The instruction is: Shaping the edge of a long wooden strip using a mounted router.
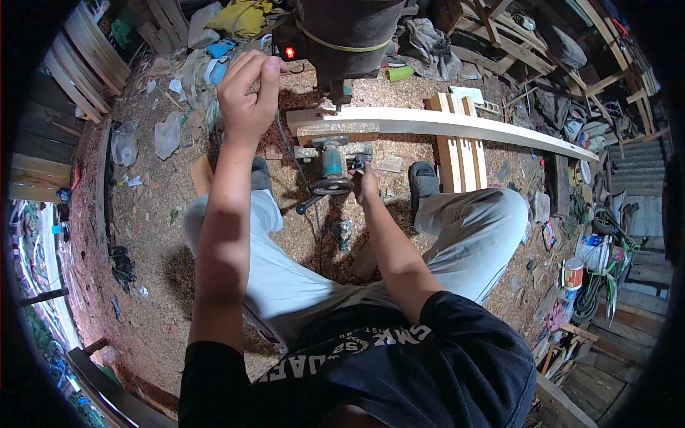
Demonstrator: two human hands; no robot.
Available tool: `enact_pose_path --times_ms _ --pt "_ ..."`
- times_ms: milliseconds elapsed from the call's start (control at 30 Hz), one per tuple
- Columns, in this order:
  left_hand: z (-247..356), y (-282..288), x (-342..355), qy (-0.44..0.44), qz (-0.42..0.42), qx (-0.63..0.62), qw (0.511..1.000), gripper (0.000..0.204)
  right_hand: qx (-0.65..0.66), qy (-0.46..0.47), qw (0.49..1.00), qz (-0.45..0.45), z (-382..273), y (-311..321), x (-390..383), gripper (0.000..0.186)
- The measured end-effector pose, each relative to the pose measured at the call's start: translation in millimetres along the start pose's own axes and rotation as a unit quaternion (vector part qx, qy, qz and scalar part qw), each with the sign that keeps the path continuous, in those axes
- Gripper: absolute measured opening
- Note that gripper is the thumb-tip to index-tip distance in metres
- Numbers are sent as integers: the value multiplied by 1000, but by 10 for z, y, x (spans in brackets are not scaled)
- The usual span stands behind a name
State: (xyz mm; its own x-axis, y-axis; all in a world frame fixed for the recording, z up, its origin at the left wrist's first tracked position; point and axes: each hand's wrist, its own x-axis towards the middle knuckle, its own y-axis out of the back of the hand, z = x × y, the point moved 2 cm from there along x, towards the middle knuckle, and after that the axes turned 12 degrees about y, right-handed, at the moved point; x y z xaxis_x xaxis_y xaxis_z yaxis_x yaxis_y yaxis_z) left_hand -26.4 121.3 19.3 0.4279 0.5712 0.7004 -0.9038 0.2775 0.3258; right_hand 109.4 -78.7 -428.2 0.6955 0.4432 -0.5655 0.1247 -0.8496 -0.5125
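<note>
My left hand (250,96) is raised beside the dark motor housing (348,36) of an upright drilling machine, its fingers curled in; whatever they close around is hidden. Lower down, my right hand (367,185) has its fingers at a small dark handle (359,162) on the machine's green vise (332,161). A long pale wooden beam (457,125) lies across under the bit (338,107), its left end against the vise. Toward me from the vise are a handwheel (332,186) and a crank with a black knob (302,209).
A red switch light (289,52) glows beside the motor. Several pale wooden pieces (460,153) lie under the beam, right of my right foot (423,182). Wood chips cover the floor (153,235). A dark cable (285,135) hangs near my left arm. Scrap wood (514,43) is piled far right.
</note>
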Motion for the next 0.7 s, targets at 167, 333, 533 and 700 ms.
enact_pose_path --times_ms 167,333,533,700 --pt "-11 -28 -29 -4 -6 10 1000 24 -153 117 981 27 26 -40 -75 59" --pt "-29 -22 -39 3 -7 3 1000 24 16 -87 994 -64 -59 58 -27 49" --pt "-16 -100 -7 -15 -6 9 1000 24 -152 167 974 27 -94 34 19 53" --pt "-78 55 -89 -6 -4 34 999 25 -94 30 993 -60 -100 -134 -246 49"
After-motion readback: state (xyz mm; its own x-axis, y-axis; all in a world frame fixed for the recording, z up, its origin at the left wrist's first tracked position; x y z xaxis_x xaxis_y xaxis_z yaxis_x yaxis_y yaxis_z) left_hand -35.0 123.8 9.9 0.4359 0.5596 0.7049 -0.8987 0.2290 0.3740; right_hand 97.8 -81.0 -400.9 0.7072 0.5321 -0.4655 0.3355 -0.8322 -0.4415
